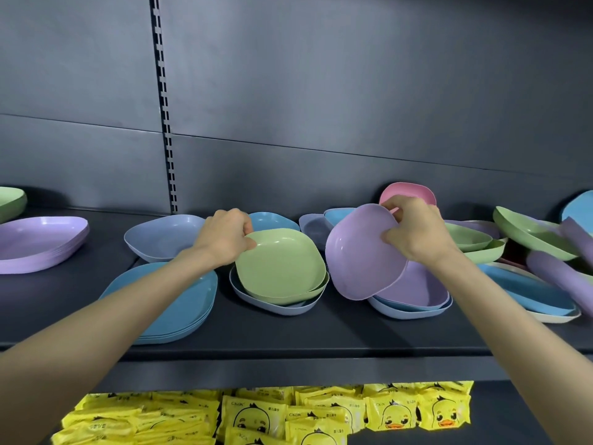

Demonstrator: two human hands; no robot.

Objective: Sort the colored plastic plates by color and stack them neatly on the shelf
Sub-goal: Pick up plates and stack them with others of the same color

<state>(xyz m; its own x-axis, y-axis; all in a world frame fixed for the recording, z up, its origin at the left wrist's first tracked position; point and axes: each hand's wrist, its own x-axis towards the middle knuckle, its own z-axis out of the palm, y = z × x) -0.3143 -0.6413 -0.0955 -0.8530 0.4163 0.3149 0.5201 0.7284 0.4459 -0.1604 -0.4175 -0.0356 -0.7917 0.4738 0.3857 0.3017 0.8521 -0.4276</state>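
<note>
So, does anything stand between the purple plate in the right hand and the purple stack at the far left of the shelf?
Yes. The left hand, gripping the square green plastic plate, and its forearm lie across the way from the tilted purple plastic plate to the purple stack.

Bare forearms reach to frame edges; left hand and right hand bare, wrists uncovered.
</note>
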